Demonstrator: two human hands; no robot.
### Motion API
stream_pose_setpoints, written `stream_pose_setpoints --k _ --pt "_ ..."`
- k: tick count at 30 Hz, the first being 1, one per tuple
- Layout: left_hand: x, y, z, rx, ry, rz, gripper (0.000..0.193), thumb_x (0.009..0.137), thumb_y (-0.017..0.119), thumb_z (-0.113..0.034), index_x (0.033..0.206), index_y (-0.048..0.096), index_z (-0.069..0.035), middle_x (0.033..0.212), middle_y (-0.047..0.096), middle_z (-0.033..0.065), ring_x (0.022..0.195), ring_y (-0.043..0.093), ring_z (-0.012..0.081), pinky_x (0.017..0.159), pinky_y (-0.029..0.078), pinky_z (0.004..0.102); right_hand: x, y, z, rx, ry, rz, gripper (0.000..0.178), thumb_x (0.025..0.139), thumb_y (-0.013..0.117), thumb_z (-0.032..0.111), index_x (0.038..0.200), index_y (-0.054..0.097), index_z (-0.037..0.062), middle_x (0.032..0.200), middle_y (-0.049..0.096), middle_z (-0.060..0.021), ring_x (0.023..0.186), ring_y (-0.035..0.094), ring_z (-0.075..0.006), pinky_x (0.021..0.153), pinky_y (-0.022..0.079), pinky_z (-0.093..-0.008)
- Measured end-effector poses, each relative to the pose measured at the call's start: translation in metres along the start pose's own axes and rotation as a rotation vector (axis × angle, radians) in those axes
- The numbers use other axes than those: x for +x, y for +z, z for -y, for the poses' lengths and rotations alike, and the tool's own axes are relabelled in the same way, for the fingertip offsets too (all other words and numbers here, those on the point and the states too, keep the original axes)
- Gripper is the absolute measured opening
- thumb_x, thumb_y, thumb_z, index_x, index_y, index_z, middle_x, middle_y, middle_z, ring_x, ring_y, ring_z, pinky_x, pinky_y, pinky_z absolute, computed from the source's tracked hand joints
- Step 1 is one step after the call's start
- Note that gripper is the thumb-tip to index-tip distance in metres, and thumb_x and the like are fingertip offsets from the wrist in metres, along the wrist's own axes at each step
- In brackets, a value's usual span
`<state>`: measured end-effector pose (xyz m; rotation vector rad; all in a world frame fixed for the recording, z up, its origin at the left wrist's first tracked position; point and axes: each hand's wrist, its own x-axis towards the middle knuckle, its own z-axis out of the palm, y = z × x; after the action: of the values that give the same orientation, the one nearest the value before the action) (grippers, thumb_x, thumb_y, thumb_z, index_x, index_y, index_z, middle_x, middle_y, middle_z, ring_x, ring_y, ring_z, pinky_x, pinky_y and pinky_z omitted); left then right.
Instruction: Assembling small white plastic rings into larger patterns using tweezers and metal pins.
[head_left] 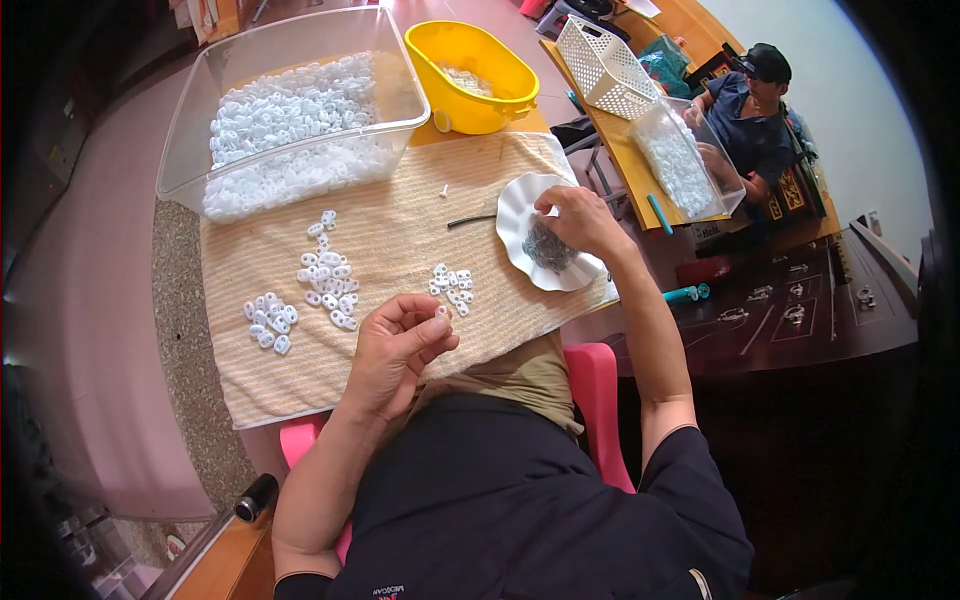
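Over the white wavy-rimmed dish, my right hand half-curls, grey metallic pile just bodyward; can't tell its hold. Left hand, farther off, pinches a small white plastic piece.

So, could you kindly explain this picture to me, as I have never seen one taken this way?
There is no machine here, only a person working bare-handed. The one picture comes from a wide camera worn on the person's head, looking down, so straight edges bend near the rim. The left hand holds a small white piece between its fingers. The right hand is over a wavy white plate of grey bits; whether it grips one is hidden. On the striped cloth lie groups of white plastic pieces and a dark rod. Beyond are a clear tub holding many similar pieces and a yellow tub. Another person is at a separate table.
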<state>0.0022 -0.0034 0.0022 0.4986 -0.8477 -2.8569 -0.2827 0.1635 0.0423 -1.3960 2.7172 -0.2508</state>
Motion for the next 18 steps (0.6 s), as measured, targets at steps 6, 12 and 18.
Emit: stream_pose_setpoints --k 6,12,18 --pt "0.001 0.000 0.000 0.001 -0.007 -0.003 0.014 0.084 0.067 0.000 0.097 0.061 -0.003 0.088 0.065 0.0051 0.080 0.065 0.0133 0.076 0.058 0.0283 0.004 0.000 0.002 -0.022 -0.077 -0.003 0.021 0.077 0.065 0.010 0.098 0.068 0.0081 0.095 0.069 -0.0090 0.092 0.064 -0.0286 0.082 0.050 -0.0380" --pt "0.001 0.000 0.000 0.015 -0.013 0.000 0.014 0.084 0.067 0.000 0.096 0.061 -0.003 0.088 0.066 0.0050 0.079 0.065 0.0131 0.076 0.058 0.0279 0.009 0.001 0.005 -0.085 -0.081 0.036 0.021 0.078 0.062 0.010 0.097 0.069 0.0080 0.092 0.069 -0.0100 0.090 0.064 -0.0293 0.083 0.050 -0.0377" --pt "0.001 -0.001 0.001 0.021 -0.016 -0.004 0.014 0.084 0.068 -0.001 0.096 0.062 -0.004 0.088 0.066 0.0047 0.078 0.065 0.0128 0.075 0.058 0.0273 0.012 -0.002 0.008 -0.134 -0.085 0.079 0.019 0.077 0.062 0.009 0.095 0.069 0.0059 0.091 0.068 -0.0121 0.089 0.064 -0.0302 0.082 0.050 -0.0381"
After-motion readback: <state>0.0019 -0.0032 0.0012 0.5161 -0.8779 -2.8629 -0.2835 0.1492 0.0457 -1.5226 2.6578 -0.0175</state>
